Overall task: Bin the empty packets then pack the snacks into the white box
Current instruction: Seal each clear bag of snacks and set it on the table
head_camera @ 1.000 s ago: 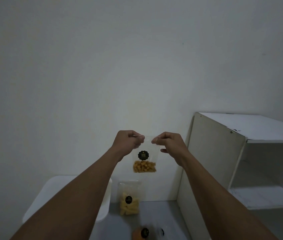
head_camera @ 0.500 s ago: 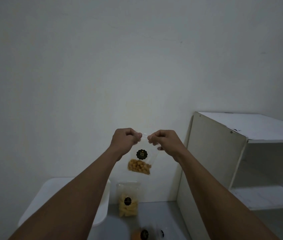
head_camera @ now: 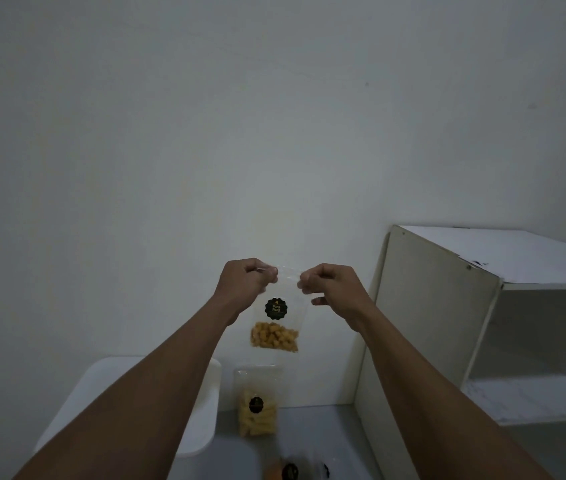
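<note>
The snack packet (head_camera: 276, 320) hangs in the air between my two hands, held up in front of the wall (head_camera: 274, 133); it is a thin, clear, glossy pouch, with a round black scallop-edged sticker on its front and a clump of small golden-orange nuggets settled at its bottom. My left hand (head_camera: 245, 284) pinches its top left corner, fingers curled in tight; my right hand (head_camera: 332, 287) pinches the top right corner the same way, its little finger sticking out below; the film between them is so clear that its top edge is hard to trace.

Below my hands a second packet (head_camera: 257, 403) stands against the wall, clear, holding pale yellow sticks and a dark sticker. Below my left forearm sits a white container (head_camera: 101, 386), smooth with rounded corners, largely covered by the arm. Right of my right hand stands a white shelf unit (head_camera: 441, 323), flat boards, cut off by the frame. On the grey tabletop (head_camera: 309, 431) at the bottom edge lie an orange packet (head_camera: 281, 472) and a clear one (head_camera: 325, 469), both blurred and cut off.
</note>
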